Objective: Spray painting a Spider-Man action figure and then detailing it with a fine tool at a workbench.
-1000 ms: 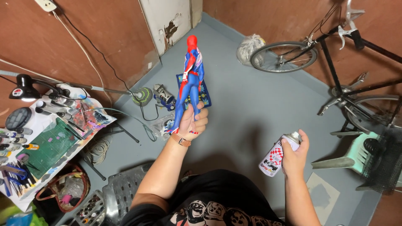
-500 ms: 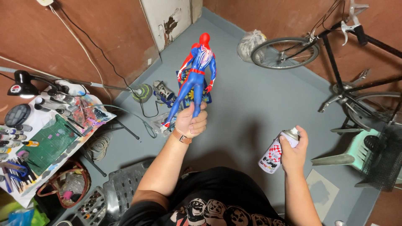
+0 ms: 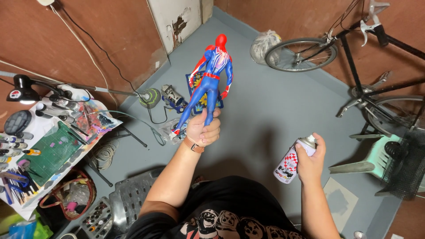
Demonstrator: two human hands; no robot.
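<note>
My left hand (image 3: 203, 129) grips the lower leg of a red and blue action figure (image 3: 211, 75) and holds it up over the grey floor, its back turned toward me. My right hand (image 3: 310, 160) is closed around a white spray can (image 3: 292, 162) with a red checked pattern, held lower right with a finger on its nozzle. The can is well apart from the figure.
A cluttered work table (image 3: 48, 150) with paints, tools and a green cutting mat stands at left, with a black lamp (image 3: 22, 94). A bicycle (image 3: 354, 66) leans at right beside a pale green plastic chair (image 3: 376, 159). Small items lie on the floor (image 3: 265, 119) under the figure.
The figure has been turned in my left hand and shifted slightly right, now showing its back. My right hand with the spray can has stayed about where it was.
</note>
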